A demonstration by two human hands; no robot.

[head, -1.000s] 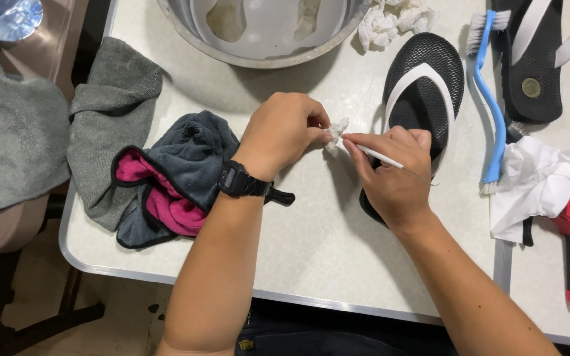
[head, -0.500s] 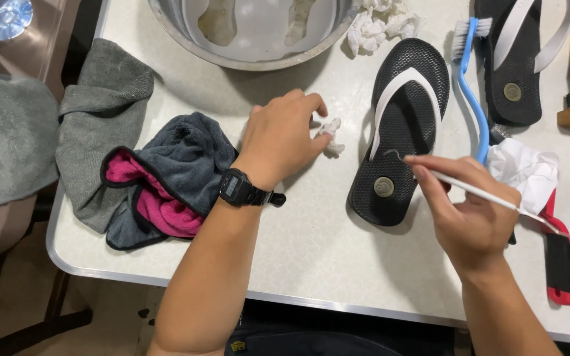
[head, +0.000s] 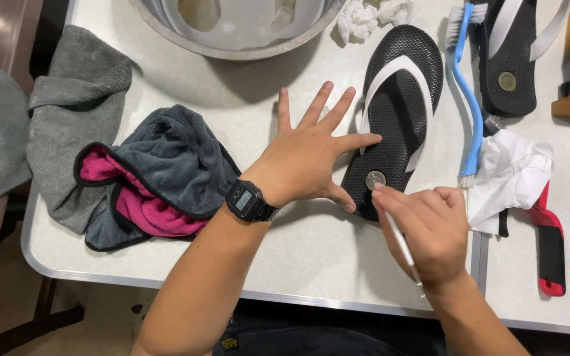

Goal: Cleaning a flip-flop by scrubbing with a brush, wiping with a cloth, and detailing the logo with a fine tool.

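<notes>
Pressing flat with fingers spread wide, the left hand lies on the desk, its fingertips touching the edge of a black flip-flop with white straps. The right hand pinches a thin white pick tool at the sandal's heel. A grey-and-pink towel lies just left.

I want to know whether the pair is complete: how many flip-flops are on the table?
2. One black flip-flop with white straps lies under the left hand's fingertips, by the right hand. The second flip-flop lies at the top right beyond the blue brush, partly cut off.
</notes>
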